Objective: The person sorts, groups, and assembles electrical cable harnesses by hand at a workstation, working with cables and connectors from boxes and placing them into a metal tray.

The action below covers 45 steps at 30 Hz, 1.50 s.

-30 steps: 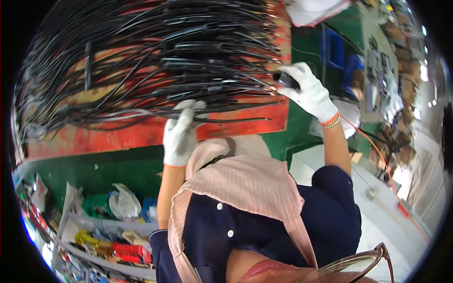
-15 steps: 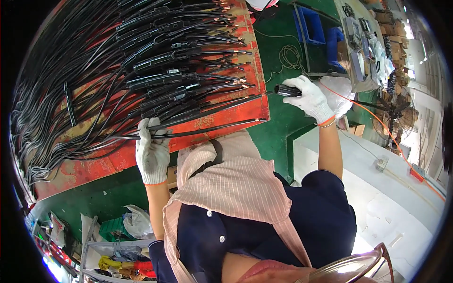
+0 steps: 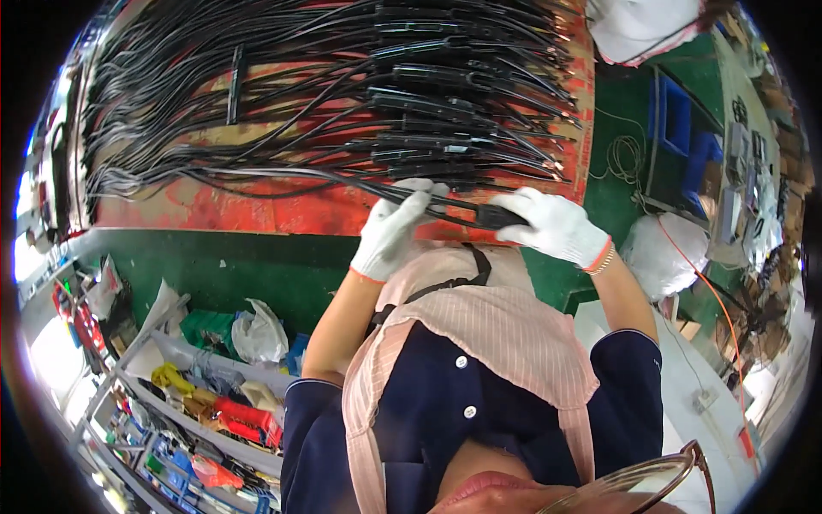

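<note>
My left hand (image 3: 390, 233), in a white glove, is closed around a pair of black cables (image 3: 338, 178) near the front edge of the red table. The cables run rightward past its fingers to a black plastic housing (image 3: 497, 216). My right hand (image 3: 555, 226), gloved too, grips that housing from the right, and its fingers cover part of it. Whether the cables pass fully through the housing is hidden. Behind both hands lie rows of similar black housings (image 3: 424, 104) on cables, with bare copper ends (image 3: 556, 167) at the right.
The red worn tabletop (image 3: 282, 216) ends just in front of my hands. A separate black strip (image 3: 235, 86) lies across the cables at left. Beyond the right edge are blue crates (image 3: 672, 116), a coiled cord (image 3: 625, 158) and a white bag (image 3: 668, 254). Shelving (image 3: 184, 368) stands lower left.
My right hand has come in from beyond the table's right edge with the black housing, close to my left hand. My left hand stays on the cables, and the whole view has shifted.
</note>
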Each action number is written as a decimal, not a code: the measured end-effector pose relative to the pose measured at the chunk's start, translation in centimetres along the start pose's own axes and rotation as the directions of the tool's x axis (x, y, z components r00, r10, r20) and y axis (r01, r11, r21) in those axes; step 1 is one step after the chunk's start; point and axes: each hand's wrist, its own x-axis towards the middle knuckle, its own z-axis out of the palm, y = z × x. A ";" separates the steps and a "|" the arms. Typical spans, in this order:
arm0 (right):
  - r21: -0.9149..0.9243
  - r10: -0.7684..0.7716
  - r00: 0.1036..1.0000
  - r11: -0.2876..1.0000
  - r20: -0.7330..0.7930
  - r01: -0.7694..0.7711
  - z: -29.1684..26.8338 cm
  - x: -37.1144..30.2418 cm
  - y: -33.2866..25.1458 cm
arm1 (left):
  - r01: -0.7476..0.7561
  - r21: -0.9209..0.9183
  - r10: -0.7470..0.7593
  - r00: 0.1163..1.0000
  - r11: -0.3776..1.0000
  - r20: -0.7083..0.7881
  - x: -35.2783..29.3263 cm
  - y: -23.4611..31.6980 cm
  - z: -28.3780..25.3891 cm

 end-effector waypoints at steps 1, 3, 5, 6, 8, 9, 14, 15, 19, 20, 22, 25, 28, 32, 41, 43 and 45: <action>-0.012 -0.026 1.000 1.000 -0.014 0.026 0.7 1.8 -1.2 | -0.004 0.029 0.004 1.000 1.000 -0.011 -0.2 -0.3 -0.1; -0.028 -0.072 0.994 0.997 -0.076 0.070 2.0 5.1 -3.1 | -0.021 0.052 0.023 0.999 0.998 -0.032 -0.2 -0.2 -0.2; -0.157 -0.099 0.991 0.984 -0.090 0.084 2.2 7.6 -3.9 | 0.018 0.085 0.001 0.976 0.996 -0.217 -0.3 0.7 -0.1; -0.192 -0.049 0.997 0.981 -0.056 0.037 2.4 8.5 -3.5 | 0.128 0.107 -0.090 0.948 0.986 -0.306 -0.3 0.5 -1.1; -0.246 -0.050 0.997 0.969 -0.058 0.034 3.3 10.1 -2.4 | 0.125 0.087 -0.101 0.967 0.988 -0.234 -1.4 0.5 -2.2; -0.251 -0.051 0.998 0.967 -0.045 0.038 3.9 10.7 -2.3 | 0.123 0.078 -0.109 0.981 0.989 -0.158 -2.0 0.4 -2.7; -0.381 -0.314 0.899 0.905 -0.304 0.188 5.9 15.7 -4.2 | 0.155 0.010 -0.154 0.984 0.988 -0.088 -2.4 0.7 -4.0; -0.454 -0.370 0.871 0.868 -0.323 0.201 5.9 16.7 -4.5 | 0.166 0.023 -0.164 0.983 0.986 -0.079 -2.3 1.0 -3.9; -0.391 -0.418 0.879 0.867 -0.229 0.310 5.6 17.8 -5.0 | -0.006 0.291 0.006 1.000 0.957 0.000 0.7 -1.0 -6.2; -0.355 -0.450 0.849 0.869 -0.278 0.344 4.4 19.7 -5.8 | 0.050 0.216 -0.053 0.999 0.975 0.008 1.7 -1.1 -6.1; -0.311 -0.512 0.806 0.850 -0.296 0.426 1.4 23.4 -9.8 | 0.023 0.368 -0.049 0.997 0.930 0.062 2.8 -2.0 -7.2; -0.393 -0.676 0.689 0.726 -0.262 0.564 1.3 33.5 -13.7 | 0.128 0.261 -0.164 0.979 0.957 0.119 3.2 -1.7 -7.2; -0.558 -0.744 0.638 0.621 -0.197 0.551 4.2 44.8 -15.8 | 0.098 0.395 -0.196 0.956 0.914 0.216 3.3 -0.1 -7.4; -0.776 -0.765 0.643 0.430 -0.042 0.461 7.1 53.8 -17.0 | 0.166 0.481 -0.298 0.931 0.861 0.211 3.1 1.8 -6.8; -0.142 -0.472 0.832 0.881 -0.291 0.451 -5.6 31.3 -13.6 | 0.278 0.006 -0.265 0.911 0.961 0.316 2.7 2.3 -5.5; 0.137 -0.152 0.864 0.960 -0.481 0.245 -5.3 24.3 -7.6 | 0.209 -0.095 -0.171 0.935 0.973 0.310 3.7 1.6 -5.3; 0.201 0.112 0.776 0.980 -0.621 0.019 -5.8 15.3 -1.4 | 0.216 -0.033 -0.189 0.912 0.976 0.364 4.8 2.0 -2.9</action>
